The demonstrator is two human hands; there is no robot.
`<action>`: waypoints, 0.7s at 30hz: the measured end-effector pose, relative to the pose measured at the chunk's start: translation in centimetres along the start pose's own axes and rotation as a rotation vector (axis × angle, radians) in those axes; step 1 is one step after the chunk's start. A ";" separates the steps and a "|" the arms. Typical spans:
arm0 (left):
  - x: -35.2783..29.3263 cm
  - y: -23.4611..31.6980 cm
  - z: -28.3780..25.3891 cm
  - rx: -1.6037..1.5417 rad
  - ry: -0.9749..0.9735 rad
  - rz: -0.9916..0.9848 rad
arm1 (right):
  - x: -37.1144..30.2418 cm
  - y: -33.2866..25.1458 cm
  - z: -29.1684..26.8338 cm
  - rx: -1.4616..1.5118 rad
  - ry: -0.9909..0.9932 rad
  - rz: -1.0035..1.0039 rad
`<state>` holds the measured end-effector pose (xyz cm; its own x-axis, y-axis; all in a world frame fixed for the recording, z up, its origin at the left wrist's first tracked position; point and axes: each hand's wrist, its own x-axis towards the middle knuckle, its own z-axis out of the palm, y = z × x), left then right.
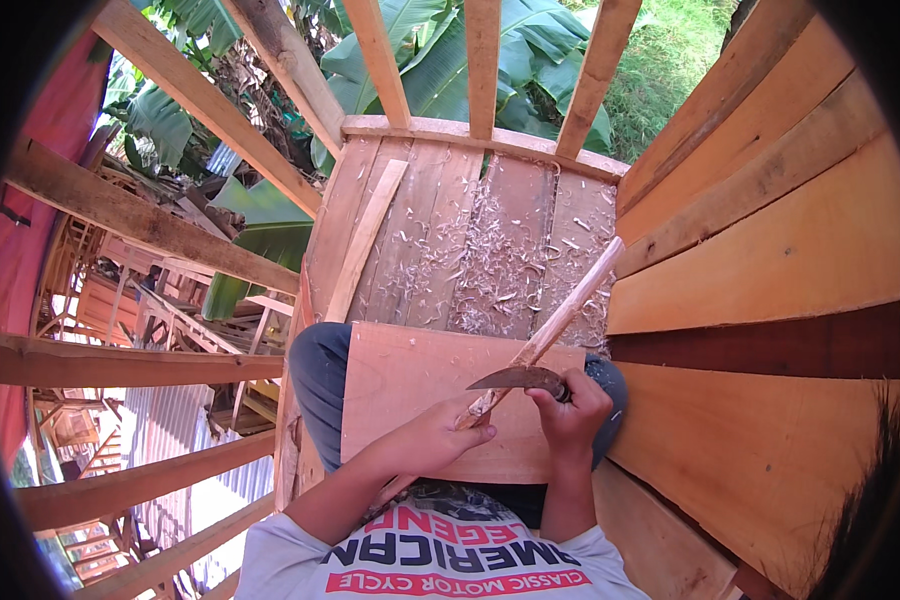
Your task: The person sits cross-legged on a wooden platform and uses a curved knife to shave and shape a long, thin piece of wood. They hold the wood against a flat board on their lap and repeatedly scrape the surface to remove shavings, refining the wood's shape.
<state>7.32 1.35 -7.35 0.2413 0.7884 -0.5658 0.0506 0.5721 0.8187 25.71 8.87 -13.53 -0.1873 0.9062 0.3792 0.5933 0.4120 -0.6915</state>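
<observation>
My left hand (438,436) is wrapped around the lower part of a whittled wooden stick (567,312), which slants up and to the right, away from me. In my right hand (573,408) is a knife with a curved dark blade (518,378), its handle mostly hidden by my fingers. The blade lies across the stick just above my left hand, its tip pointing left. Under both hands a flat wooden board (400,385) rests across my lap.
Pale shavings (490,250) litter the plank floor (370,290) ahead. A loose wooden strip (368,240) lies along its left side. Slatted rails (140,360) stand at the left and front, with banana leaves (430,70) beyond. A plank wall (770,250) closes the right side.
</observation>
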 end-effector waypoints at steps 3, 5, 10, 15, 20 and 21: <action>-1.0 -0.8 -0.9 -0.113 -0.121 -0.084 | 0.2 1.5 0.3 0.136 0.177 0.187; -2.0 -2.0 -1.2 -0.202 -0.181 -0.143 | 1.7 3.3 -1.7 0.228 0.260 0.359; -3.3 -4.0 -2.3 -0.331 -0.070 -0.176 | 1.0 1.8 -1.7 0.255 -0.048 0.385; -2.5 -2.2 -2.8 -0.229 -0.063 -0.103 | -1.8 -1.7 1.0 0.843 -0.368 0.745; -2.8 -0.6 -2.9 0.238 0.213 0.112 | -2.0 -1.7 0.9 1.231 -0.377 0.870; -3.0 -0.6 -2.6 0.310 0.294 0.132 | -1.7 -1.6 0.7 1.285 -0.371 0.888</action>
<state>4.01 -0.76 -6.45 -0.0185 0.9065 -0.4217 0.3370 0.4028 0.8510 24.50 6.68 -13.49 -0.4430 0.7837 -0.4353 -0.3712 -0.6024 -0.7066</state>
